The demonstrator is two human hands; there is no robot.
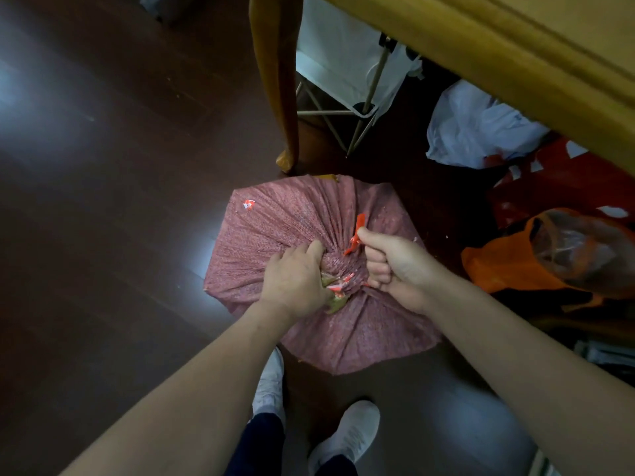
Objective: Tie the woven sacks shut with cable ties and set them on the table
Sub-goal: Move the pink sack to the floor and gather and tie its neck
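A pinkish-red woven sack (295,214) stands on the dark floor right below me, its top gathered into a pleated neck. My left hand (295,276) grips that bunched neck from the left. My right hand (391,266) is closed in a fist on the right side of the neck and pinches a red cable tie (357,231), whose tail sticks up past my thumb. Red and yellowish scraps show between my two hands. The yellow wooden table (536,39) fills the upper right, with one leg (278,80) reaching the floor just behind the sack.
Under the table lie a white plastic bag (477,128), an orange bag (508,262) with a clear bag on it, and a red printed bag (556,180). A white folding frame (343,63) stands behind the table leg. My white shoes (347,438) are below the sack. Dark floor stretches left.
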